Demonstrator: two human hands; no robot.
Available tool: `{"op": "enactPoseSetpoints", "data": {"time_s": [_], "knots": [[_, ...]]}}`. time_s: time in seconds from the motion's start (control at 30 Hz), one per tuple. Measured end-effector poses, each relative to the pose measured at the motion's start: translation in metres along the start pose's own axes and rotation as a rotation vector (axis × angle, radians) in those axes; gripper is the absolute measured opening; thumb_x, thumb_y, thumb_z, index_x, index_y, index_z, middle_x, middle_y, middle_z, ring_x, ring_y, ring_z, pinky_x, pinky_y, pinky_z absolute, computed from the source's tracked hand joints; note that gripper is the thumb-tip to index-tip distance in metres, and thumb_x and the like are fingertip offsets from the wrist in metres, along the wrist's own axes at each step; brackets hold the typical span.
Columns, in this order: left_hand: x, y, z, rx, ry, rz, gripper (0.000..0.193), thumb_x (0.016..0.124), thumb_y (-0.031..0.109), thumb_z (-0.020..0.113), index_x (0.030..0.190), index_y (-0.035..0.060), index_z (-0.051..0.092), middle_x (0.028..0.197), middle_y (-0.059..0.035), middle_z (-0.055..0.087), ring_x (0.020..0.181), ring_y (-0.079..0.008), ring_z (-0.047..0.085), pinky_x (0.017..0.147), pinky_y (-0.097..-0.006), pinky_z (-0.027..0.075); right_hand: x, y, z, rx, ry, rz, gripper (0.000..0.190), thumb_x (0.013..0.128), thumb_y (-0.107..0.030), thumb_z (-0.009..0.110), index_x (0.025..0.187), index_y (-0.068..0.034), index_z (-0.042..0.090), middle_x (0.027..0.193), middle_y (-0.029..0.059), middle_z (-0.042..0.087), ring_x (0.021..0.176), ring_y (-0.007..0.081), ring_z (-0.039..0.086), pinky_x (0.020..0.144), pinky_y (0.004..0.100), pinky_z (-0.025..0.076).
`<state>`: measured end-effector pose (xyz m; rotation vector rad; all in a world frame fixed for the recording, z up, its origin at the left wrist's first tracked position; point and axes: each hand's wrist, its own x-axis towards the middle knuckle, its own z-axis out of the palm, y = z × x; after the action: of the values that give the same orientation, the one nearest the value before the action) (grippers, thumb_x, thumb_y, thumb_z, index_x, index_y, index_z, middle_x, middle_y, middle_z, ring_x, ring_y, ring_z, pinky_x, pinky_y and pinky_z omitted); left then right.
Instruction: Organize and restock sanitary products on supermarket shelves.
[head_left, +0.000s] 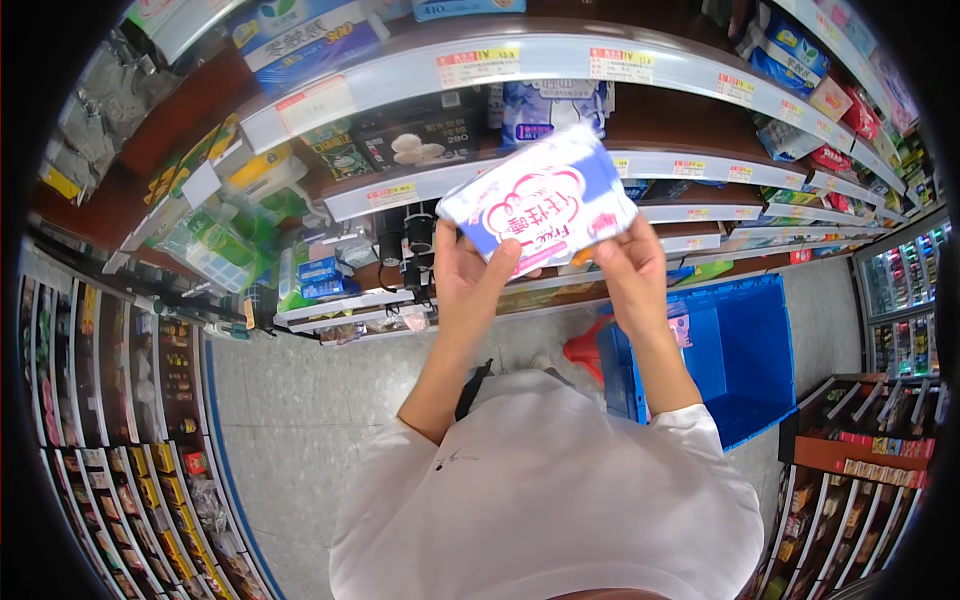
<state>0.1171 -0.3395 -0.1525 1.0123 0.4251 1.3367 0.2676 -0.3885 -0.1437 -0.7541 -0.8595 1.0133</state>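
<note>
Both my hands hold a soft white and blue-violet package (540, 206) with pink printing, probably a pack of sanitary pads, tilted in front of the shelves. My left hand (474, 270) grips its lower left corner, the thumb across the front. On the lower right corner, my right hand (634, 266) pinches the package between thumb and fingers. Something small and orange (583, 256) shows beside the right thumb; I cannot tell what it is. Right behind the package, a similar purple and white pack (553, 112) stands on the shelf.
Shelving with price-tag rails (525, 60) curves across the front. A blue plastic crate (750, 352) with a pink pack (680, 330) in it stands at my right, beside a red stool-like object (589, 349). More stocked shelves (142, 390) line the left; a glass-door drinks cooler (900, 277) is far right.
</note>
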Motion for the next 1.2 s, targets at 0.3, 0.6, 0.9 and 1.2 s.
{"op": "enactPoseSetpoints", "data": {"time_s": [0.3,0.6,0.9,1.2], "knots": [[-0.009,0.0,0.008,-0.107,0.038,-0.044,0.04,0.079,0.0,0.06,0.114,-0.0017,0.041,0.11,-0.0095,0.052,0.103,-0.0132,0.049,0.087,-0.0276,0.04,0.005,0.003,0.028,-0.128,-0.082,0.03,0.032,0.08,-0.003,0.061,0.11,0.003,0.05,0.103,0.0069,0.057,0.088,0.0099,0.055,0.073,0.0245,0.045],[-0.007,0.005,-0.012,-0.104,-0.174,-0.072,0.038,0.081,0.004,0.06,0.112,-0.0019,0.039,0.101,-0.0121,0.056,0.093,-0.0176,0.057,0.082,-0.0295,0.044,0.018,-0.036,0.022,-0.44,0.051,-0.177,0.03,0.085,-0.014,0.057,0.111,0.001,0.053,0.098,0.0088,0.06,0.093,0.012,0.054,0.082,0.0244,0.041],[-0.012,0.018,-0.018,-0.03,-0.238,-0.05,0.071,0.08,0.008,0.062,0.133,0.003,0.014,0.115,-0.0189,0.049,0.096,-0.0243,0.058,0.079,-0.0327,0.05,0.01,-0.047,0.026,-0.673,-0.033,-0.275,0.021,0.082,-0.01,0.059,0.1,0.0,0.062,0.096,0.0102,0.062,0.088,0.0135,0.057,0.078,0.0254,0.043],[-0.022,0.011,-0.035,0.166,-0.121,-0.203,0.048,0.083,0.004,0.057,0.125,-0.0013,0.033,0.109,-0.0105,0.05,0.094,-0.0158,0.055,0.071,-0.0267,0.054,-0.002,-0.025,0.029,-0.855,-0.176,-0.336,0.017,0.08,-0.008,0.058,0.093,0.0,0.064,0.089,0.0126,0.063,0.087,0.0219,0.058,0.077,0.0307,0.044]]}}
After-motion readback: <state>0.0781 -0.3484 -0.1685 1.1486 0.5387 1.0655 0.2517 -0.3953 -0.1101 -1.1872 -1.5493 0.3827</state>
